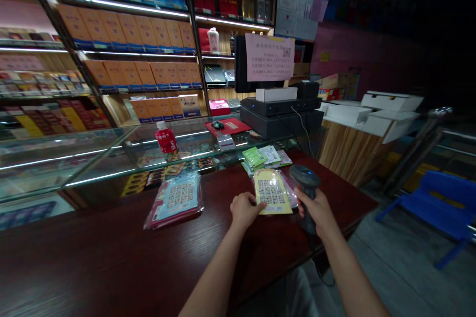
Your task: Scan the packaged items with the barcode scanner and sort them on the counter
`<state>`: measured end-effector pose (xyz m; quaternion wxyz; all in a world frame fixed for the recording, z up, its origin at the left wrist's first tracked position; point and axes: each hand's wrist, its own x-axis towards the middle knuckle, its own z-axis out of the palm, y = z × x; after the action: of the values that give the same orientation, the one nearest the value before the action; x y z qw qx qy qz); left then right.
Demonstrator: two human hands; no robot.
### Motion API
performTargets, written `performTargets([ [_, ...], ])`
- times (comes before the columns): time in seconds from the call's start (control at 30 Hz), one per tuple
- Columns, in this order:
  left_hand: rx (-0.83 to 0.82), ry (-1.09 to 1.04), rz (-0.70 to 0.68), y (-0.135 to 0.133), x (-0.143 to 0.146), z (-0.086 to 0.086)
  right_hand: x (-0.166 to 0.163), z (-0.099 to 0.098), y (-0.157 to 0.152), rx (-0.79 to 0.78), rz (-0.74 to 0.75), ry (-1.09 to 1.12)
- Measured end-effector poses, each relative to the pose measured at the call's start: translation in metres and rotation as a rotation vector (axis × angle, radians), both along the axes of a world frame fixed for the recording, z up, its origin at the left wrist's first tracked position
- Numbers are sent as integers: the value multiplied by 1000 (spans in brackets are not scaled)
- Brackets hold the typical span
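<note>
Scanner grasped in right hand, beside yellow packet; packet held on desk by left hand, thumb on its near-left corner. Blue-topped stack set apart at left, green packets behind. Work judged partway; which packets are scanned cannot be told.

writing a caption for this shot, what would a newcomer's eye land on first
Probably the right hand, gripping a dark handheld scanner beside a flat yellow packet that the left hand touches on the dark red wooden counter. Then perhaps the white-capped red bottle on the glass display case, and the blue plastic chair at far right.
</note>
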<state>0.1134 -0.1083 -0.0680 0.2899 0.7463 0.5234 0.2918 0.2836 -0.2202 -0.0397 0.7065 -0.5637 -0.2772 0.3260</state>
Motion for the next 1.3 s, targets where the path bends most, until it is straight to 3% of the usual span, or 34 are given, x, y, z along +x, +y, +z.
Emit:
performTargets([
  [0.17,-469,-559,-268,12,-16,2,-3,2,0,-5,-1,-27],
  [0.27,-593,-714,-326,16,-22,4,-7,4,0,1,-3,-40],
  [0.47,-269,-939,-39,36,-22,-13,-23,15,2,18,72,-54],
  [0.67,-5,-914,115,58,-24,-30,-36,16,3,-46,215,-133],
  [1.03,10,-913,164,64,-25,-42,-45,4,6,-199,446,-204],
  [1.3,34,-836,220,66,-25,-42,-44,5,4,-184,456,-184],
])
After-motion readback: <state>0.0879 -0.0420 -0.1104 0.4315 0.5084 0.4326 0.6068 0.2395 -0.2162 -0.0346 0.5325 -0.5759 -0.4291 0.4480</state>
